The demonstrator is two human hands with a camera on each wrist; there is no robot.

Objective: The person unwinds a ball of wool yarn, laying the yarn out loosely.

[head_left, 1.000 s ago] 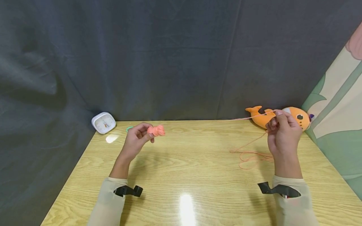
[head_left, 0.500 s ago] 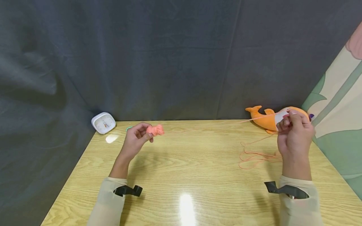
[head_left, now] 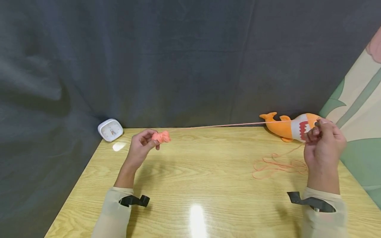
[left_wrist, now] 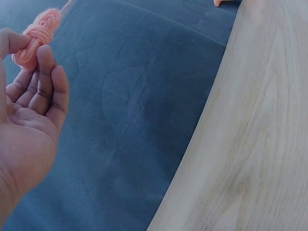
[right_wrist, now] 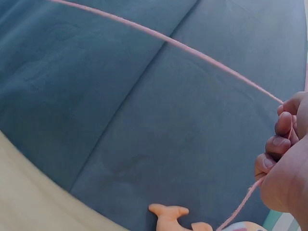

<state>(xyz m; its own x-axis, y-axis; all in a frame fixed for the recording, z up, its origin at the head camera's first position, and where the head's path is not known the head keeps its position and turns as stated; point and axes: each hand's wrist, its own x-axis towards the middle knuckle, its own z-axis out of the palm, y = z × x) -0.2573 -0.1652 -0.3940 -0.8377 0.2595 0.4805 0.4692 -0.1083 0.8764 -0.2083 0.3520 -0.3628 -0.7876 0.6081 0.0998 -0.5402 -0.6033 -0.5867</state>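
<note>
My left hand (head_left: pixel 139 146) pinches a small coral-pink skein of yarn (head_left: pixel 162 136) between thumb and fingers, held above the table's left half. In the left wrist view the skein (left_wrist: pixel 39 36) shows as wound loops, with one strand leading off its tip. That strand of yarn (head_left: pixel 226 125) runs taut across to my right hand (head_left: pixel 325 145), which grips it at the far right. Seen from the right wrist, the strand (right_wrist: pixel 168 39) enters at the fingertips and leaves below the curled fingers. A loose heap of yarn (head_left: pixel 278 167) lies on the table left of the right hand.
An orange shark plush (head_left: pixel 279 128) lies at the back right, partly behind the right hand. A white clock (head_left: pixel 110 130) stands at the back left corner. Dark curtain (head_left: pixel 178 66) hangs behind the wooden table (head_left: pixel 178 185); patterned fabric (head_left: pixel 360 132) borders the right side.
My right hand has moved right, and the strand now stretches straight between both hands. More of the plush's white mouth area shows. The left hand has shifted only slightly left.
</note>
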